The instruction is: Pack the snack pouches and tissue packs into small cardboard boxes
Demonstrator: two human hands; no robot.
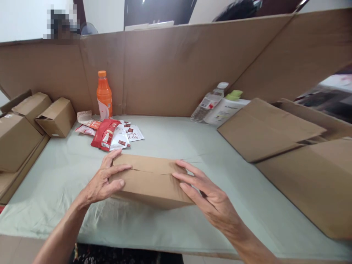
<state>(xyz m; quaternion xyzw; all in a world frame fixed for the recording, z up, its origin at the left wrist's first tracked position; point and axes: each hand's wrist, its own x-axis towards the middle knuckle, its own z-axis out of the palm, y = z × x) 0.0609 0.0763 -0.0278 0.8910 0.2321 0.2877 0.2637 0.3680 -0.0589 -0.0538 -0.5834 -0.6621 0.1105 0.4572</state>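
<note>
A brown cardboard box (154,183) lies near the front of the table, its top flaps folded together along a narrow seam. My left hand (106,179) grips the box's left end, fingers on the top and over the edge. On the opposite end, my right hand (205,187) holds the box, with its fingertips on the top near the seam. Just behind the box lies a pile of packets, among them a red packet (106,134) and a white packet (121,137).
An orange drink bottle (104,97) stands behind the packets. A clear water bottle (207,104) and a white bottle with a green cap (225,110) lean at the back wall. Flattened cardboard (275,128) lies right; small boxes (59,117) stand left. Cardboard panels (176,69) border the back.
</note>
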